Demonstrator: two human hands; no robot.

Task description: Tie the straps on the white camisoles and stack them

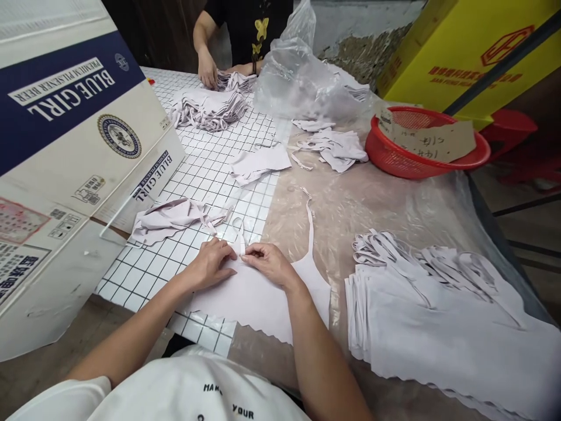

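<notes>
On the worktop (144, 270), the right hand (269, 264) pinches a camisole (258, 307) strap (242, 244); the left hand (213, 264) rests on the cloth, loosely open. Uneven pulling could twist this strap

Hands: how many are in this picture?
4: the person's left hand and right hand on the near garment; a co-worker's right hand and partly hidden left hand at the far pile.
</notes>
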